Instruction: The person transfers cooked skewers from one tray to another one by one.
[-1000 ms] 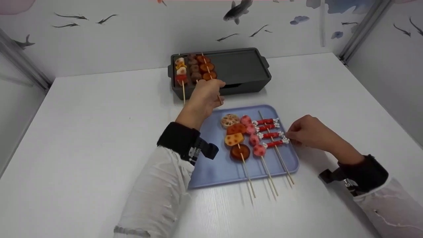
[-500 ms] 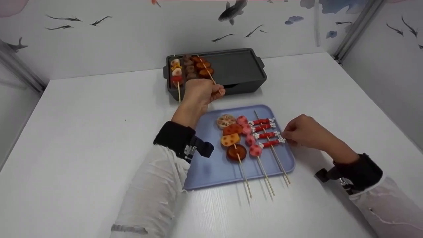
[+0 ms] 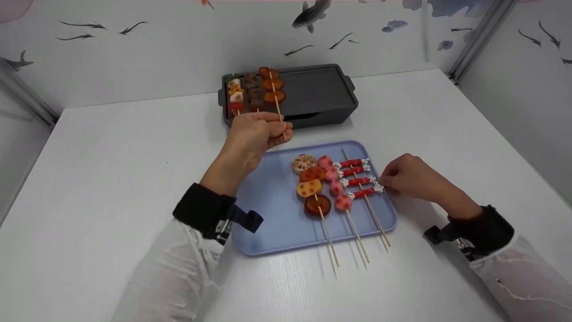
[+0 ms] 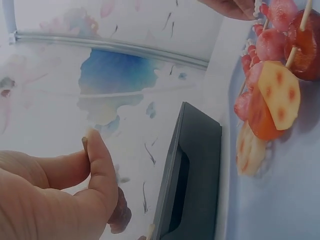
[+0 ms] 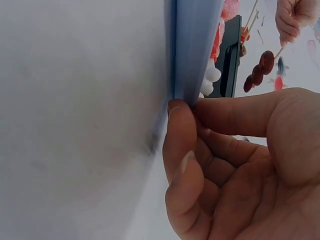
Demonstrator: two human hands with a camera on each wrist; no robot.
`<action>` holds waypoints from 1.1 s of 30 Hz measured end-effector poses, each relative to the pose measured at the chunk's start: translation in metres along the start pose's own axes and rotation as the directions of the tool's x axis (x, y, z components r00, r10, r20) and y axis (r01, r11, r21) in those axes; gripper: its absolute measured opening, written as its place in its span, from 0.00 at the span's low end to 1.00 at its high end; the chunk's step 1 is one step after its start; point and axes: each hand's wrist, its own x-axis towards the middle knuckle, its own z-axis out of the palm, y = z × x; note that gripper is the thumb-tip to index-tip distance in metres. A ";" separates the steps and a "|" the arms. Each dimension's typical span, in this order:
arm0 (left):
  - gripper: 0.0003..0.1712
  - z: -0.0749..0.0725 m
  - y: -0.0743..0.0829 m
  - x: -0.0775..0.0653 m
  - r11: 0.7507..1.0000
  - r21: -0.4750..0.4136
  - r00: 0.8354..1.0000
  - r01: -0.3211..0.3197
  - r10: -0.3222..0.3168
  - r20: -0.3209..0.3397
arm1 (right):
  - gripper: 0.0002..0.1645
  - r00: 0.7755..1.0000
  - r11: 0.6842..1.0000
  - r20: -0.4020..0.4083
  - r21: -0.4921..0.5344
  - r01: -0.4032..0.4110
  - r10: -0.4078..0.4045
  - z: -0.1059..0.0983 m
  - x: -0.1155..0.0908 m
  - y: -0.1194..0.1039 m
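Observation:
My left hand [image 3: 257, 134] pinches the stick end of a skewer [image 3: 274, 85] threaded with orange-brown round slices. In the right wrist view its slices [image 5: 258, 71] hang in the air, apart from the grill. Behind them stands a dark grey tabletop grill [image 3: 319, 91]. At the right edge of the blue tray [image 3: 268, 214], my right hand [image 3: 413, 179] pinches the rim between thumb and forefinger, plainest in the right wrist view. On the tray lie a skewer of lotus root and vegetable slices [image 3: 309, 188], one of pink balls [image 3: 336, 188] and one of red-wrapped pieces [image 3: 356, 181].
On the grill's left side lie a skewer of dark brown balls [image 3: 254, 91] and a mixed skewer [image 3: 236, 94]. A printed wall [image 3: 178, 49] rises close behind the grill. Stick ends overhang the tray's front rim onto the white table [image 3: 111, 201].
My left hand has drawn back and left, lifting the brown-slice skewer off the grill, its stick turned more upright in view. My right hand stays at the tray's rim.

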 end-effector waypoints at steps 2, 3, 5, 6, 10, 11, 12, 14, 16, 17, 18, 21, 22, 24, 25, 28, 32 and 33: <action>0.15 -0.005 -0.001 -0.009 1.000 0.025 1.000 -0.010 0.010 0.017 | 0.12 1.000 1.000 0.000 -0.001 0.003 -0.003 0.000 0.001 0.000; 0.16 -0.007 -0.002 -0.014 0.999 0.038 1.000 -0.016 0.015 0.025 | 0.12 1.000 1.000 -0.001 -0.005 0.006 -0.006 0.001 0.001 0.000; 0.17 -0.010 -0.004 -0.024 0.998 0.058 0.998 -0.034 0.031 0.045 | 0.12 1.000 1.000 0.000 -0.009 0.011 -0.011 0.000 0.001 0.000; 0.17 -0.011 -0.006 -0.029 0.997 0.062 0.998 -0.041 0.037 0.055 | 0.12 1.000 1.000 0.000 -0.010 0.014 -0.014 0.000 0.001 0.000; 0.17 -0.014 -0.013 -0.050 0.997 0.066 0.995 -0.040 0.034 0.092 | 0.12 1.000 1.000 -0.001 -0.009 0.007 -0.007 0.000 0.001 0.001; 0.17 -0.014 -0.016 -0.055 0.997 0.063 0.994 -0.037 0.030 0.102 | 0.12 1.000 1.000 -0.001 -0.009 0.003 -0.003 0.000 0.000 0.001; 0.17 -0.014 -0.018 -0.061 0.998 0.062 0.994 -0.030 0.023 0.110 | 0.12 1.000 1.000 -0.001 -0.008 -0.003 0.003 0.001 0.000 0.001; 0.16 -0.015 -0.023 -0.071 0.998 0.064 0.992 -0.017 0.009 0.125 | 0.11 1.000 1.000 0.000 -0.008 -0.010 0.010 0.001 0.000 0.001; 0.16 -0.017 -0.029 -0.083 0.998 0.066 0.991 -0.002 -0.007 0.137 | 0.12 1.000 1.000 0.003 -0.011 -0.009 0.009 0.001 0.000 0.000; 0.17 -0.017 -0.032 -0.088 0.998 0.066 0.989 0.005 -0.015 0.145 | 0.12 1.000 1.000 0.003 -0.013 -0.008 0.008 0.001 0.000 0.000; 0.17 -0.017 -0.035 -0.093 0.998 0.067 0.988 0.016 -0.025 0.150 | 0.12 1.000 1.000 0.004 -0.013 -0.009 0.009 0.001 0.000 0.000; 0.19 -0.018 -0.046 -0.107 0.997 0.059 0.983 0.054 -0.064 0.173 | 0.12 1.000 1.000 0.008 -0.007 -0.020 0.020 0.000 0.000 -0.001; 0.20 -0.018 -0.050 -0.110 0.996 0.052 0.981 0.072 -0.080 0.179 | 0.12 1.000 1.000 0.010 -0.005 -0.024 0.024 0.000 0.000 -0.001; 0.20 -0.019 -0.058 -0.117 0.994 0.039 0.976 0.106 -0.111 0.185 | 0.11 1.000 1.000 0.011 0.000 -0.029 0.029 0.000 0.000 -0.001; 0.20 -0.019 -0.062 -0.120 0.992 0.033 0.975 0.122 -0.126 0.184 | 0.11 0.999 1.000 0.013 0.001 -0.030 0.030 0.000 0.000 -0.002; 0.21 -0.017 -0.075 -0.128 0.986 0.012 0.974 0.163 -0.163 0.160 | 0.12 1.000 1.000 0.013 0.001 -0.025 0.025 0.001 0.000 -0.002; 0.22 -0.013 -0.089 -0.135 0.982 -0.010 0.974 0.186 -0.183 0.134 | 0.11 1.000 1.000 0.009 -0.004 -0.028 0.028 0.001 0.000 -0.001; 0.23 -0.012 -0.092 -0.135 0.982 -0.012 0.974 0.188 -0.185 0.132 | 0.11 1.000 1.000 0.007 -0.005 -0.029 0.029 0.001 0.000 -0.002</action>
